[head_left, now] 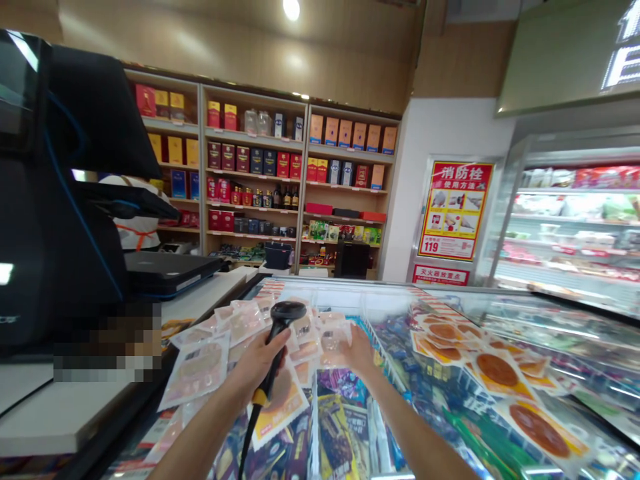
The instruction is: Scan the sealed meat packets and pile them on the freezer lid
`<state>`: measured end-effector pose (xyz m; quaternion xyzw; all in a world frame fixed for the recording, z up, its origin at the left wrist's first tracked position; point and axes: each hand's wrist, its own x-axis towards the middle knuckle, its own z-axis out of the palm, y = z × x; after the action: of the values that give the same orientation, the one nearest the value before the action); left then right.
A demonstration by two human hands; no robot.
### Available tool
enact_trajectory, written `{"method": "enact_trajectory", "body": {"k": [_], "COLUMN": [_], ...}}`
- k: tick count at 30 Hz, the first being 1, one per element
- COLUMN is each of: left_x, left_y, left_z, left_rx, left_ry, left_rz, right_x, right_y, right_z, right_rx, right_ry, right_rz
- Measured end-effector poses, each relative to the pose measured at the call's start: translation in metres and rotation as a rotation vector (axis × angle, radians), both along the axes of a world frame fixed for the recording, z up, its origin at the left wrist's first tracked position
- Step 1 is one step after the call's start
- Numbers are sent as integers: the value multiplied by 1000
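Note:
My left hand (257, 360) is wrapped round the handle of a black barcode scanner (289, 311), whose head points away from me and whose cord hangs toward me. The fingers of my right hand (359, 350) are closed on the edge of a flat, clear food packet (331, 341) with a small label. Many similar packets with pale pink contents (195, 370) lie overlapping around the scanner on the freezer's glass top. Under the scanner is a packet with an orange and yellow print (281, 403), partly covered by my left hand and other packets.
More packets with round brown-orange contents (497, 369) lie on the glass at right. Wrapped goods (335, 427) fill the freezer below. A checkout terminal (55, 200) stands on the white counter (65, 407) at left. Behind are boxed-goods shelves (255, 177), a person (135, 213) and a chiller (575, 220).

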<state>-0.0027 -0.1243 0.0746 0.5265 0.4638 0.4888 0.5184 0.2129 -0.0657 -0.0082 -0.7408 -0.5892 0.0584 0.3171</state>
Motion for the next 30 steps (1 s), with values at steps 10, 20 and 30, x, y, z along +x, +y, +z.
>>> {"method": "enact_trajectory", "body": {"k": [10,20,30], "left_x": [6,45,68], "left_y": [1,-5,19], "left_z": [-4,3,-11], "left_rx": [-5,-5,20], "left_ry": [66,71,91], "left_rz": [-71,-118,-258], "right_x": [-2,158,210], "right_y": [-6,-45,-61], "right_z": [12,2,-13], "right_rx": [-76,189,374], "right_ry": [-18,-39,97], "right_rz": [-28,-357,-170]}}
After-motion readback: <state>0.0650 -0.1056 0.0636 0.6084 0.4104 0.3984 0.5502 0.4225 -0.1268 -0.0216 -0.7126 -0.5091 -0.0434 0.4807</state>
